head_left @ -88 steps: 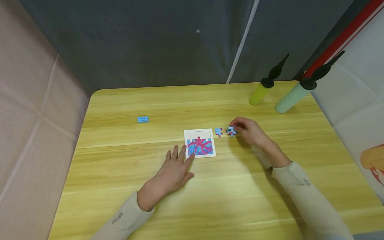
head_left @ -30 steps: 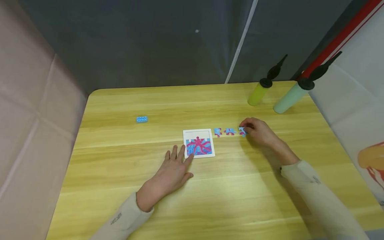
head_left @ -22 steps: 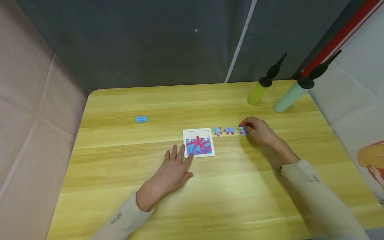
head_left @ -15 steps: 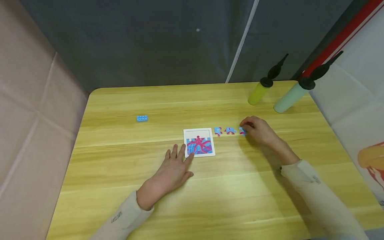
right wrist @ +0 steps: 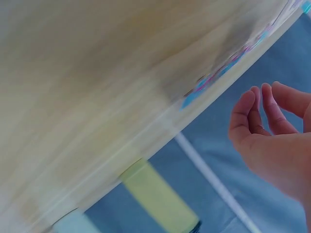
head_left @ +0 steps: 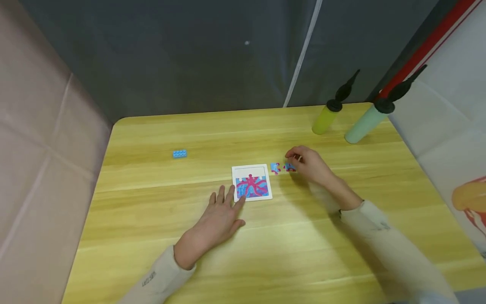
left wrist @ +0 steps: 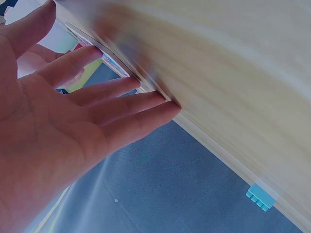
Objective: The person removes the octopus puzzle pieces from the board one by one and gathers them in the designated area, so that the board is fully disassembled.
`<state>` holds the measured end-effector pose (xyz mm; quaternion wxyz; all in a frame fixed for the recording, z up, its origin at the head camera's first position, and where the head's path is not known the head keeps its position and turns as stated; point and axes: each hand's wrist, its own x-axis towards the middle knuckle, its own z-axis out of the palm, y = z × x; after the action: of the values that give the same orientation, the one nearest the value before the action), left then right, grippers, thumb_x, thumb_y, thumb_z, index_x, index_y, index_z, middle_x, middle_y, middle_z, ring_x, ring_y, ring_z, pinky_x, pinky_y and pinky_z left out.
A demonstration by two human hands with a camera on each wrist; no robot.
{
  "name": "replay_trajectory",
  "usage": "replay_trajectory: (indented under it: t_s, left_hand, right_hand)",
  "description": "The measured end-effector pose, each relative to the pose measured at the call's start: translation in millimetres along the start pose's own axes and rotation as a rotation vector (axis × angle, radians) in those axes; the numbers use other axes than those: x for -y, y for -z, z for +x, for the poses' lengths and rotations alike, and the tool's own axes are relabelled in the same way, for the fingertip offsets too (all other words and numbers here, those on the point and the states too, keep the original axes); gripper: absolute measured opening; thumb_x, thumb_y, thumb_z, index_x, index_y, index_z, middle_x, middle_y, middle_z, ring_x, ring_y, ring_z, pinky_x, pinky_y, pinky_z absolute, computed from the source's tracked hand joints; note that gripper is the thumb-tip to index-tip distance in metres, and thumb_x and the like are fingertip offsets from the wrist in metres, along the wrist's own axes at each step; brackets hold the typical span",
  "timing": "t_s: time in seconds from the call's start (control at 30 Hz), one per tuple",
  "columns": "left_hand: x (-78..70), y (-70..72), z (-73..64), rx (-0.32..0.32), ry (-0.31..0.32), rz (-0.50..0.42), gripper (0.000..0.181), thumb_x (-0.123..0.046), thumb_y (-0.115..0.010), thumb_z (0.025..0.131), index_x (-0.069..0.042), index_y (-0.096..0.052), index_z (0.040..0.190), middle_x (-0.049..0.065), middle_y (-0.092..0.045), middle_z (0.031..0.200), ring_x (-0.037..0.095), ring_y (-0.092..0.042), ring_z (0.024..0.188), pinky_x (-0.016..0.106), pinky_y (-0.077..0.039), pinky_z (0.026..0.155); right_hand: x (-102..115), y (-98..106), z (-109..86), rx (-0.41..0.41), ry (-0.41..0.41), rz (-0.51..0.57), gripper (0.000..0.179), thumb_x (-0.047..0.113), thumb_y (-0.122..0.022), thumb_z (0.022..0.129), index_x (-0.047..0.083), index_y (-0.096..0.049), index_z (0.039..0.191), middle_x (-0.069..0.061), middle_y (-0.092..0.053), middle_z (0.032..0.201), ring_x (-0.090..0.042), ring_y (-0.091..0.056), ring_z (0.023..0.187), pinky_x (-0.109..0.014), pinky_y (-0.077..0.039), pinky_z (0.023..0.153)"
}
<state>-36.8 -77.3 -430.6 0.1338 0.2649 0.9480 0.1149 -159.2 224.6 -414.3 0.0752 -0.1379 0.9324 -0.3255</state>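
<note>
A small white-framed puzzle tray (head_left: 247, 171) lies mid-table, its lower part filled by a pink octopus picture (head_left: 252, 185) on blue. My left hand (head_left: 216, 217) lies flat with spread fingers; its fingertips touch the tray's left and lower-left edge. To the tray's right sit a jigsaw piece (head_left: 275, 168) and a second jigsaw piece (head_left: 290, 167), partly covered by my right hand (head_left: 311, 166). The right hand hovers over the row, fingers loosely bent and holding nothing. A third jigsaw piece (right wrist: 193, 97) shows flat on the table in the right wrist view; the hand hides it in the head view.
A light blue toy brick (head_left: 179, 153) lies on the wooden table (head_left: 159, 181), left of the tray. At the back right stand a yellow-green hand pump (head_left: 324, 120) and a pale green hand pump (head_left: 364, 124), both with black tops. A dark curtain (head_left: 171, 55) hangs behind.
The right hand set down jigsaw pieces in a row to the tray's right, let go of the last one and moved left, above the row. The left hand stayed on the tray.
</note>
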Motion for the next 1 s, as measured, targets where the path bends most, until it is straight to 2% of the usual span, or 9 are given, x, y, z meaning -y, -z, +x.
replay_trajectory:
  t_s: [0.23, 0.57, 0.73, 1.0]
  left_hand:
    - [1.1, -1.1, -2.0, -0.021, 0.016, 0.001, 0.063, -0.041, -0.068, 0.099, -0.011, -0.052, 0.152, 0.031, -0.035, 0.162, 0.059, -0.033, 0.147, 0.068, -0.035, 0.116]
    - [0.0, 0.1, -1.2, -0.038, -0.012, 0.045, 0.065, -0.044, -0.067, 0.099, -0.01, -0.051, 0.153, 0.032, -0.037, 0.16, 0.06, -0.036, 0.145, 0.069, -0.038, 0.114]
    - [0.8, 3.6, 1.0, -0.036, -0.022, 0.066, 0.065, -0.044, -0.066, 0.1, -0.011, -0.05, 0.154, 0.032, -0.036, 0.161, 0.059, -0.036, 0.145, 0.069, -0.038, 0.114]
    - [-1.0, 3.9, 1.1, -0.012, -0.023, 0.059, 0.066, -0.045, -0.065, 0.1, -0.011, -0.05, 0.154, 0.032, -0.034, 0.162, 0.059, -0.034, 0.146, 0.068, -0.037, 0.115]
  right_hand:
    - [27.4, -22.1, 10.3, 0.053, 0.064, 0.022, 0.016, 0.008, -0.061, 0.102, 0.0, -0.072, 0.112, -0.013, -0.067, 0.104, -0.025, -0.06, 0.087, -0.034, -0.051, 0.077]
    - [45.6, -42.7, 13.2, 0.097, 0.133, -0.016, 0.016, 0.01, -0.065, 0.101, 0.002, -0.073, 0.113, -0.009, -0.068, 0.1, -0.022, -0.06, 0.089, -0.035, -0.053, 0.081]
    - [56.8, -49.1, 13.3, 0.128, 0.161, -0.051, 0.018, 0.01, -0.064, 0.101, 0.003, -0.073, 0.116, -0.008, -0.07, 0.102, -0.022, -0.061, 0.091, -0.037, -0.055, 0.084]
    - [70.0, -62.2, 13.2, 0.164, 0.269, -0.174, 0.022, 0.013, -0.064, 0.102, 0.005, -0.075, 0.119, -0.009, -0.071, 0.109, -0.023, -0.063, 0.098, -0.04, -0.055, 0.089]
